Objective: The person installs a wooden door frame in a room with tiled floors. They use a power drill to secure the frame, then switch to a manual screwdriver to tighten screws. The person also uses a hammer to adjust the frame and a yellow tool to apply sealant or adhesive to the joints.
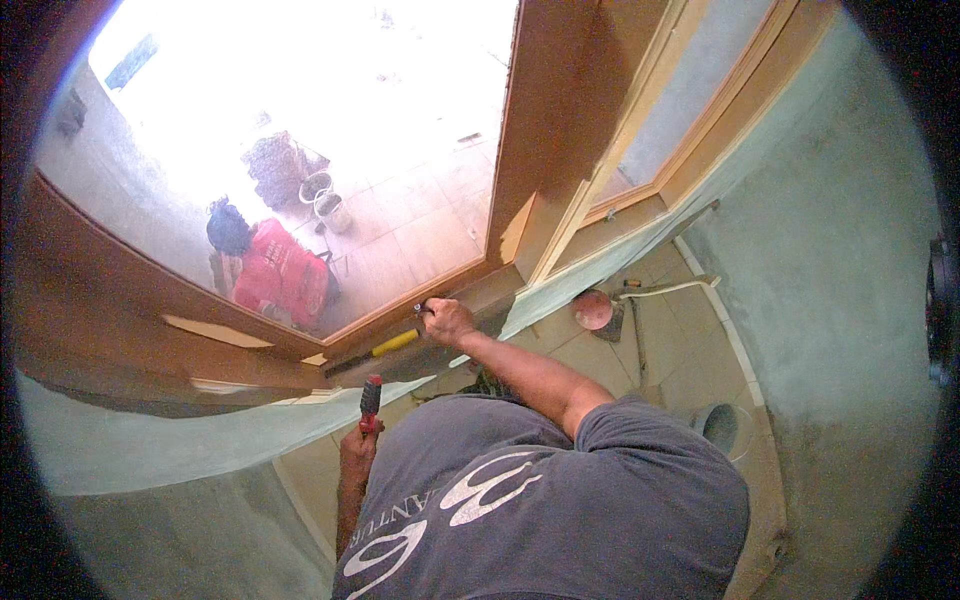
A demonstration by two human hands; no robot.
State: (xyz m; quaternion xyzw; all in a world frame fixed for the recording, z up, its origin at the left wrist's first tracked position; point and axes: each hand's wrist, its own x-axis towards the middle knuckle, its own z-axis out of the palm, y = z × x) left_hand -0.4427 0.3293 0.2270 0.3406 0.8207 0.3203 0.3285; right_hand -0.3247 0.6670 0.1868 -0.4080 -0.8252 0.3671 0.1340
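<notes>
My left hand point(358, 447) is closed around a tool with a red and black grip point(371, 394), held upright low in front of the sill. What kind of tool it is I cannot tell. At the lower edge of the wooden window frame point(455, 275), my right hand point(449, 321) is closed, its fingertips pinched around something small and dark point(420, 308). To the left of that hand, a long tool with a yellow handle point(396, 343) and a dark, narrow shaft lies on the sill point(470, 297).
Beyond the opening a person in a red top point(285, 268) crouches by buckets point(331, 211) on a tiled floor. Another wooden frame point(690, 130) stands at the right. Behind me are a round pinkish object point(593, 310), a white bucket point(722, 428) and a green wall point(840, 300).
</notes>
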